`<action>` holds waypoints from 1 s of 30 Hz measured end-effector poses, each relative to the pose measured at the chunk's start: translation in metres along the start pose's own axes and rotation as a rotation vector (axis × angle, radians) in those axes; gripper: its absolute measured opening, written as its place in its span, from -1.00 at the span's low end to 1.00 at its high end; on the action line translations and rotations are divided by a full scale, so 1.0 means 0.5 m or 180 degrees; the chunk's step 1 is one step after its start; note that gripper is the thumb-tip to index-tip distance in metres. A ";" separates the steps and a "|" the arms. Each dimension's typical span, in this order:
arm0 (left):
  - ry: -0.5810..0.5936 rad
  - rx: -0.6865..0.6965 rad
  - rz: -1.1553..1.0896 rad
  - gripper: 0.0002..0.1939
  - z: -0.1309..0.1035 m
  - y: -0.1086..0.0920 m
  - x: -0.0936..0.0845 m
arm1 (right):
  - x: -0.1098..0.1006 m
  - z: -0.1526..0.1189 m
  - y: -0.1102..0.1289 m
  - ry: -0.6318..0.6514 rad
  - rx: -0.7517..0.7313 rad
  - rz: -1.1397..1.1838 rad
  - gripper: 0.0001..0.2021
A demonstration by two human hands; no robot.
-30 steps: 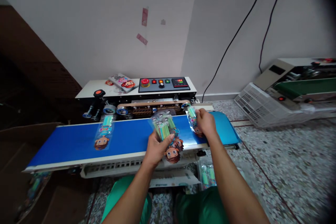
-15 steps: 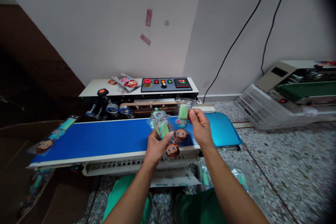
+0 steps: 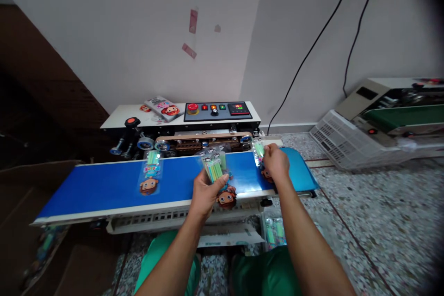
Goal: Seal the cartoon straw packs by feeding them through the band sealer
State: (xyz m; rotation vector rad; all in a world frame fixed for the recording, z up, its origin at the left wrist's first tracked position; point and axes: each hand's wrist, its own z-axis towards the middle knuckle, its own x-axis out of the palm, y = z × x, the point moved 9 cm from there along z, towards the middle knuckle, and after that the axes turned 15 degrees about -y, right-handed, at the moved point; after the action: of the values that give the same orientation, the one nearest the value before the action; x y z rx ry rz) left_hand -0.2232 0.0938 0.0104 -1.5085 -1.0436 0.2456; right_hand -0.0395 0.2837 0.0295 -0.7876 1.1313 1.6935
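In front of the blue conveyor belt, my left hand grips a stack of clear plastic packets filled with green sticks, a cartoon face printed at their lower ends. Toward the belt's right end, my right hand pinches a single packet of the same kind. Its top edge reaches the entry of the sealing machine; the fingers cover part of its lower half. Another packet lies on the belt left of my left hand, its upper edge by the machine's rollers.
The control panel has a red stop button and a lit display. A printed pack rests on the machine's top. Cardboard boxes stand at left. More packets lie low at right, beyond which are a white crate and a second machine.
My right hand has moved right with one packet, bringing it to the machine's entry. The packet at the belt's far left end is gone, and another now shows on the belt's left half.
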 end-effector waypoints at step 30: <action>-0.0041 -0.0096 -0.0103 -0.60 0.000 -0.003 -0.002 | -0.018 0.008 -0.029 -0.0136 -0.0029 0.0481 -0.70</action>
State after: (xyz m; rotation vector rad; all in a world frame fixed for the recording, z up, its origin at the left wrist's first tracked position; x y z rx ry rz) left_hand -0.2243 0.0927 0.0111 -1.5175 -1.0854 0.2180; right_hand -0.0226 0.2865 0.0340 -0.6827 1.1791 1.8328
